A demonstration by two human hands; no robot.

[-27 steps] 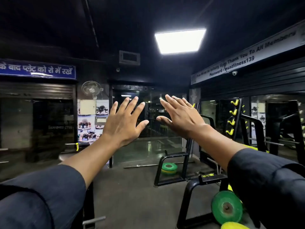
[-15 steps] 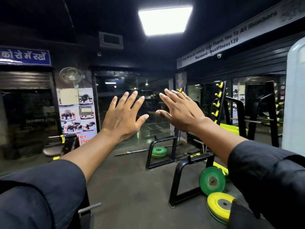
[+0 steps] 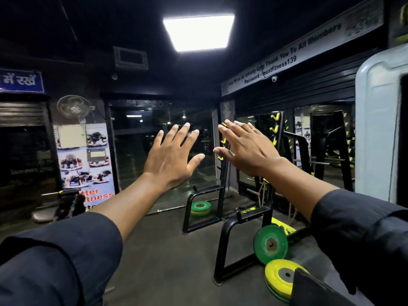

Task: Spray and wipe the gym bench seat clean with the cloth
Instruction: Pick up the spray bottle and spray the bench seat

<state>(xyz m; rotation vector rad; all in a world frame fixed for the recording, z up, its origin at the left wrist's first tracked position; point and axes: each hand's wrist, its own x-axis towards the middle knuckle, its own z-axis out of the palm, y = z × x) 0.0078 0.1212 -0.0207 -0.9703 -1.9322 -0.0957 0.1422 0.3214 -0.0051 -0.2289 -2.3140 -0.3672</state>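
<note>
Both of my grips are wide apart and hold nothing. My left hand (image 3: 171, 160) and my right hand (image 3: 248, 151) are stretched out in front of me, palms away, fingers spread, close together but not touching.

Now the room, big things first. A big white machine (image 3: 375, 129) stands at my right. A black rack (image 3: 234, 237) stands on the floor (image 3: 159, 261) ahead. A green weight plate (image 3: 271, 244) leans by it, and a yellow weight plate (image 3: 284, 278) lies just beside that.

I cannot see a spray bottle or a cloth. A dark padded seat (image 3: 43, 216) sits low at the far left; I cannot tell if it is the one to clean.

I think the job has not started. Next I need to find the spray and cloth and pick them up.
</note>
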